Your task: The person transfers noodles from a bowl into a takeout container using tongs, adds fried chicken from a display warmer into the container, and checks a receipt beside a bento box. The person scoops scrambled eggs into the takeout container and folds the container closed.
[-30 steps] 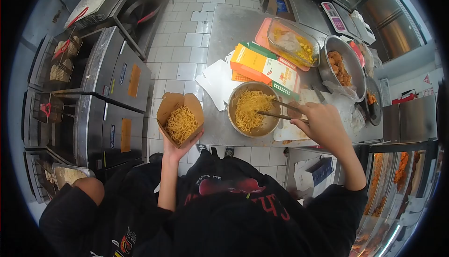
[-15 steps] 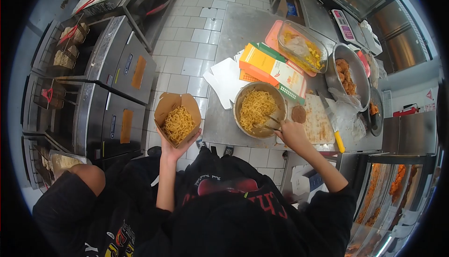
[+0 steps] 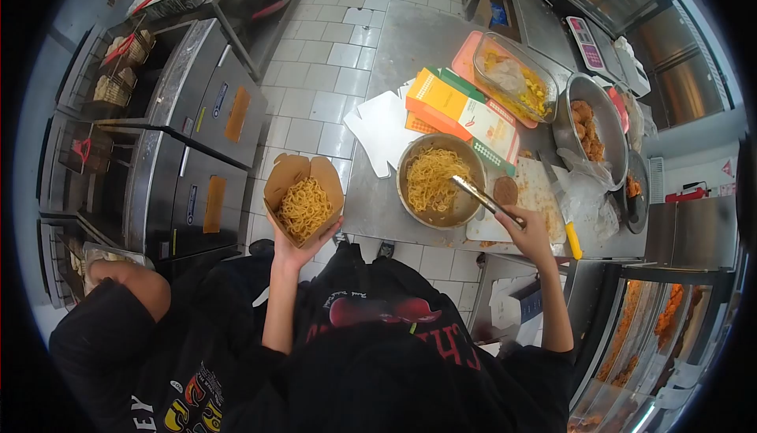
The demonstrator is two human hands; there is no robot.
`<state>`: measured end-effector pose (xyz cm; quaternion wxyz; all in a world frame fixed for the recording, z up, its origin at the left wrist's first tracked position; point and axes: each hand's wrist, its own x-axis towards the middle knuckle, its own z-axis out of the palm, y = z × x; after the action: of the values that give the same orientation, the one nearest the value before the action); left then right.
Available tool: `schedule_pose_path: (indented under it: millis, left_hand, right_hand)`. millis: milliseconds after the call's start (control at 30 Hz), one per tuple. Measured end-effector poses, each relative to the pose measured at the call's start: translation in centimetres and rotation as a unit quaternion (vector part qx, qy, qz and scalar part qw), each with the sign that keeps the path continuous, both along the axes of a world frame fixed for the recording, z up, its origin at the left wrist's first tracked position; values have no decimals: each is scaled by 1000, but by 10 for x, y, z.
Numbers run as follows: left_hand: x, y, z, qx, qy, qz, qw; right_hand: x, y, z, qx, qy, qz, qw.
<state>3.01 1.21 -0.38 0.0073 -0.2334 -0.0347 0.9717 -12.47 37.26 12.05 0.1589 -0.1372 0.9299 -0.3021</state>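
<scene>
My left hand [image 3: 296, 250] holds a brown cardboard box [image 3: 330, 186] from below, its flaps open and noodles [image 3: 305, 210] inside. Metal tongs [image 3: 481, 196] are gripped in my right hand [image 3: 526, 232], their tips in the noodles [image 3: 431, 179] in a round steel bowl [image 3: 452, 214]. This bowl sits near the table's front edge. To its right are a white cutting board [image 3: 536, 188], a round brown patty [image 3: 505, 191] and a knife with a yellow handle [image 3: 573, 240].
Printed cartons [image 3: 465, 113] lie behind the bowl, beside a glass dish [image 3: 514, 78] of yellow food. A large steel bowl [image 3: 607, 102] holds fried pieces. Fryers [image 3: 197, 117] stand left. A co-worker's arm [image 3: 142, 281] is at lower left.
The tongs have lifted and swung within the bowl, and my right hand has moved rightward and down from its place a second ago. My left hand still holds the box.
</scene>
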Motion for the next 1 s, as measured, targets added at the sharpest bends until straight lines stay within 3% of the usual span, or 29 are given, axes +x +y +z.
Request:
schedule_pose_path:
  millis: [33, 100, 167, 233, 367, 500, 567, 667, 767, 900, 1000]
  left_hand:
    - [-1, 0, 0, 0, 9, -3, 1000]
    - [-2, 1, 1, -2, 18, -12, 1000]
    - [-5, 1, -2, 3, 31, -25, 999]
    - [-7, 2, -3, -8, 14, -31, 999]
    - [-7, 5, 11, -4, -8, -15, 1000]
    - [1, 1, 4, 17, -6, -16, 1000]
    - [5, -1, -5, -13, -12, -17, 1000]
    - [8, -1, -5, 4, -9, 2, 1000]
    - [8, -2, -4, -9, -13, 10, 1000]
    - [9, -3, 6, -18, -10, 13, 1000]
    - [8, -2, 6, -13, 21, 6, 1000]
  right_hand:
    - [-1, -3, 8, -1, 0, -3, 1000]
    - [-3, -7, 16, 176, 131, 170, 961]
    - [-2, -20, 6, 208, 125, 189, 951]
    - [-6, -26, -23, 301, 165, 254, 904]
    - [-15, -31, -23, 344, 210, 194, 894]
    - [-14, -38, 31, 312, 182, 179, 915]
    - [-20, -43, 48, 308, 80, 175, 932]
    - [-17, -34, -12, 257, 136, 179, 940]
    - [-2, -52, -58, 287, 162, 146, 933]
    - [-11, -41, -77, 236, 150, 125, 952]
    - [-18, -14, -73, 113, 92, 99, 984]
